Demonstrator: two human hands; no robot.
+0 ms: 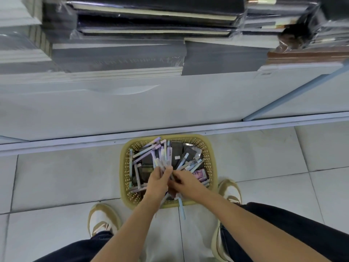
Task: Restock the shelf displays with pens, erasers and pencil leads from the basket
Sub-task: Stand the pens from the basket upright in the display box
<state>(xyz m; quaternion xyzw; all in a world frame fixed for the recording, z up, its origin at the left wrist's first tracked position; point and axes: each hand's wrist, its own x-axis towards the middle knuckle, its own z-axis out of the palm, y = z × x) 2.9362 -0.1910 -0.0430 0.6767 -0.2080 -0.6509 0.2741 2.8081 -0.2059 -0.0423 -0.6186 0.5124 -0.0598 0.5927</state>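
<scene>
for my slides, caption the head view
Left hand and right hand grip pens over the yellow basket on the floor

Plastic-wrapped notebooks (151, 25) lie in blurred stacks above a white cabinet (132, 106). Pale floor tiles (66, 176) run up to its base. Two beige-and-white shoes (103, 220) stand on the tiles, with dark trousers (302, 224) above them.

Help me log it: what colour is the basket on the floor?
The basket is yellowish tan, with latticed sides; head view.

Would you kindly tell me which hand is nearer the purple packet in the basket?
Right. The right hand lies just left of the purple packet; the left hand grips pens farther left.
</scene>
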